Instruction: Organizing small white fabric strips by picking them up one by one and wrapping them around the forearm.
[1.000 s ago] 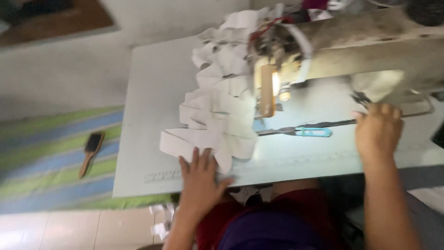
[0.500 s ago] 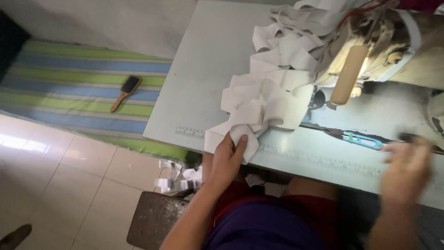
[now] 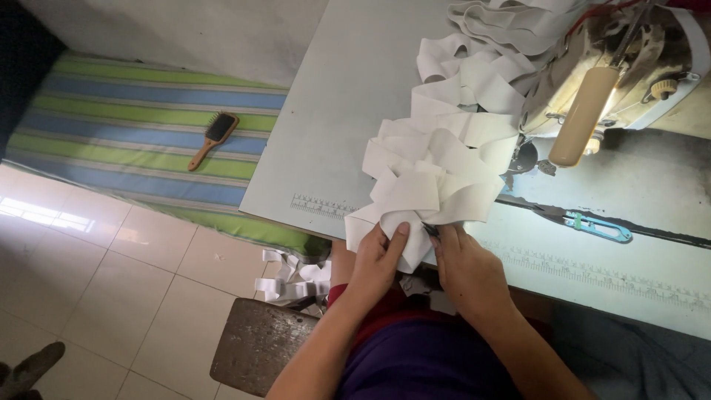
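Now the right hand [image 3: 468,268] has joined the left hand [image 3: 379,261], fingers clamped on white strip [image 3: 406,198].

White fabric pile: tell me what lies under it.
The white fabric pile rests on the pale sewing table, its near end held by the left hand and right hand. The tabletop directly beneath is covered.

a pale grey table [image 3: 348,111] stands over a floor of cream tiles [image 3: 96,296], where a bright patch of light falls at the left. a striped mat [image 3: 133,141] in green and blue lies beside it, with a wooden hairbrush [image 3: 212,138] on top. a worn brown stool [image 3: 255,344] sits below the table edge.
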